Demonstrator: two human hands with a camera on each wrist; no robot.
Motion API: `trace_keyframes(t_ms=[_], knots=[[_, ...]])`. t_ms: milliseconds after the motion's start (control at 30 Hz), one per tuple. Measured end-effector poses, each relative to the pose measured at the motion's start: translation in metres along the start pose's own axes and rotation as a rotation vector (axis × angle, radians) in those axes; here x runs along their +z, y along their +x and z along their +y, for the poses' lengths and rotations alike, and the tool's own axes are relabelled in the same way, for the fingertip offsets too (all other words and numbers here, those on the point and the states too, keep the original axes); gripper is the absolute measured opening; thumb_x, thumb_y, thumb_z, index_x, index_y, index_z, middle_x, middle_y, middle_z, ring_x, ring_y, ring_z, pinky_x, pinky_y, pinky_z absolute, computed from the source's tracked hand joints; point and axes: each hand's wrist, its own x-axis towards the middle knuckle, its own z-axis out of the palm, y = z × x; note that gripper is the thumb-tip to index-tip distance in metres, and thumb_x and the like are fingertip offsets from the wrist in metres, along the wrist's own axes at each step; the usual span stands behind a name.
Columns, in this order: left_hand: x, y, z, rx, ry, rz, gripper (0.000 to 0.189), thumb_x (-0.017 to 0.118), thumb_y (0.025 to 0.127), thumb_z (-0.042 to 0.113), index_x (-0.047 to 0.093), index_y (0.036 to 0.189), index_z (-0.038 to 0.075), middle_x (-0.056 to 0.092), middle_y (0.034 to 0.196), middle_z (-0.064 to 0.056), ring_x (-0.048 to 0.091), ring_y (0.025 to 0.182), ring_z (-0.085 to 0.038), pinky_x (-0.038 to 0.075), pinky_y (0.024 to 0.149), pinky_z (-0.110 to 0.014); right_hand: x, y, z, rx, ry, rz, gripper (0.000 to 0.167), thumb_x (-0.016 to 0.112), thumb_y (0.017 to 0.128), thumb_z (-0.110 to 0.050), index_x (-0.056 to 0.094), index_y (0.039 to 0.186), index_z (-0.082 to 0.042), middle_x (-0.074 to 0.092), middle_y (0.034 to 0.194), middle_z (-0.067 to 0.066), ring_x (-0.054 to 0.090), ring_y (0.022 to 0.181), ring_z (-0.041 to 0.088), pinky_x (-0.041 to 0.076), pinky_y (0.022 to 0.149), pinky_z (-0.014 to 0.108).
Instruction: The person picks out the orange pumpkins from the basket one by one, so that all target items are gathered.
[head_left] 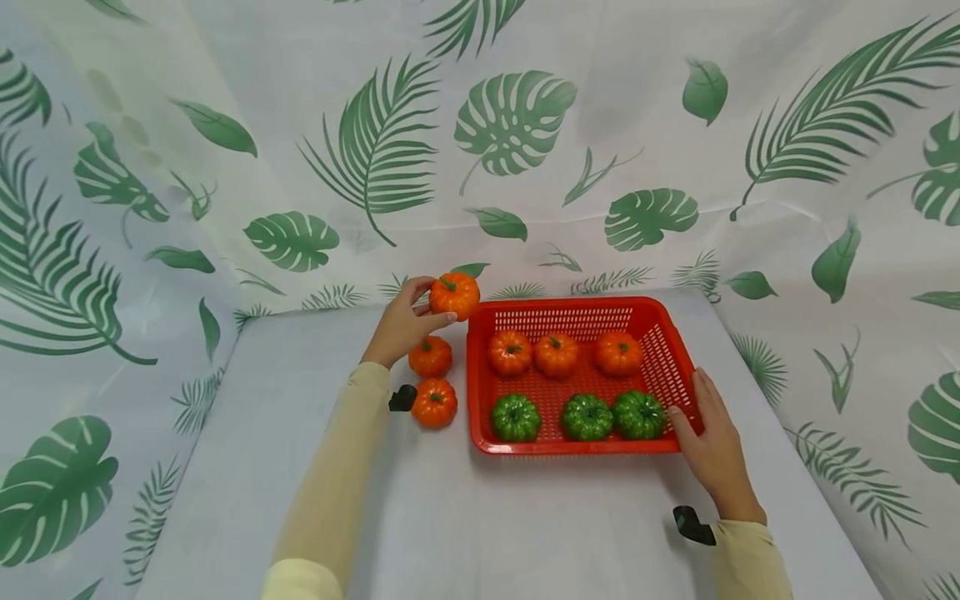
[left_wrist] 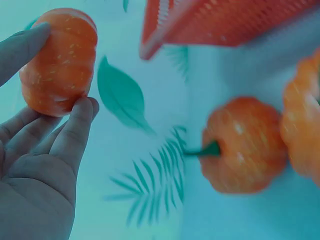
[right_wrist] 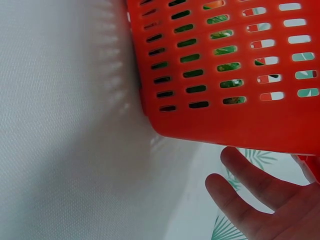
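Up above the table, my left hand (head_left: 405, 321) pinches a small orange pumpkin (head_left: 455, 296) between thumb and fingertips, just beyond the left rim of a red plastic basket (head_left: 474, 400). The left wrist view shows the held pumpkin (left_wrist: 60, 62) turned on its side. Two more orange pumpkins, one farther (head_left: 431, 357) and one nearer (head_left: 434, 403), sit on the table left of the basket. My right hand (head_left: 712, 450) holds the basket's right side near the front corner, thumb over the rim and fingers outside. In the right wrist view its fingers (right_wrist: 245, 180) reach beneath the rim.
Inside the basket, three orange pumpkins (head_left: 556, 356) form the back row and three green pumpkins (head_left: 587, 417) the front row. A leaf-printed cloth (head_left: 420, 208) stands behind and beside the white table (head_left: 525, 525).
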Motion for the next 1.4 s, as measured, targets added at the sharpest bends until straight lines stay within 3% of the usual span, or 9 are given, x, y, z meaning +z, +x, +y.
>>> trace_keyframes(t_ms=[400, 567, 767, 933, 1133, 1400], knots=[[-0.029, -0.014, -0.05, -0.101, -0.029, 0.157, 0.084, 0.082, 0.097, 0.039, 0.035, 0.163, 0.015, 0.034, 0.169, -0.014, 0.049, 0.145, -0.039, 0.046, 0.115, -0.05, 0.001, 0.002, 0.002, -0.003, 0.005, -0.005, 0.075, 0.055, 0.112, -0.023, 0.014, 0.171, -0.003, 0.014, 0.176, 0.023, 0.016, 0.159, 0.049, 0.024, 0.116, 0.076], [-0.031, -0.02, -0.073, -0.127, -0.038, 0.243, 0.081, 0.081, 0.098, 0.032, 0.033, 0.16, 0.009, 0.038, 0.159, -0.02, 0.05, 0.142, -0.043, 0.047, 0.114, -0.05, 0.0, 0.001, 0.001, 0.014, 0.006, -0.012, 0.076, 0.054, 0.112, -0.024, 0.012, 0.171, -0.004, 0.013, 0.176, 0.023, 0.014, 0.159, 0.049, 0.024, 0.115, 0.077], [-0.027, -0.025, -0.101, -0.172, -0.018, 0.321, 0.08, 0.081, 0.098, 0.025, 0.033, 0.158, 0.003, 0.04, 0.159, -0.021, 0.051, 0.137, -0.042, 0.047, 0.114, -0.049, 0.001, 0.001, -0.001, 0.028, 0.004, -0.018, 0.077, 0.055, 0.112, -0.024, 0.011, 0.171, -0.004, 0.012, 0.177, 0.022, 0.014, 0.159, 0.049, 0.026, 0.113, 0.078], [-0.025, -0.03, -0.118, -0.199, -0.007, 0.343, 0.08, 0.082, 0.098, 0.022, 0.033, 0.158, -0.001, 0.039, 0.161, -0.022, 0.051, 0.136, -0.041, 0.047, 0.114, -0.049, 0.002, 0.002, -0.001, 0.021, 0.008, -0.015, 0.076, 0.055, 0.112, -0.024, 0.013, 0.171, -0.003, 0.013, 0.177, 0.021, 0.016, 0.159, 0.049, 0.028, 0.112, 0.078], [-0.024, -0.036, -0.128, -0.231, 0.034, 0.356, 0.079, 0.08, 0.099, 0.02, 0.033, 0.158, -0.003, 0.041, 0.157, -0.025, 0.049, 0.136, -0.042, 0.044, 0.116, -0.051, 0.003, 0.002, 0.0, 0.02, 0.01, -0.008, 0.075, 0.055, 0.112, -0.024, 0.014, 0.171, -0.002, 0.014, 0.177, 0.022, 0.016, 0.159, 0.049, 0.028, 0.112, 0.077], [-0.022, -0.043, -0.14, -0.24, 0.077, 0.299, 0.077, 0.078, 0.1, 0.015, 0.033, 0.159, -0.005, 0.04, 0.159, -0.028, 0.045, 0.144, -0.043, 0.038, 0.121, -0.051, 0.003, 0.003, 0.0, 0.004, 0.018, 0.004, 0.073, 0.053, 0.112, -0.023, 0.015, 0.171, -0.002, 0.015, 0.176, 0.022, 0.018, 0.158, 0.049, 0.025, 0.114, 0.077]])
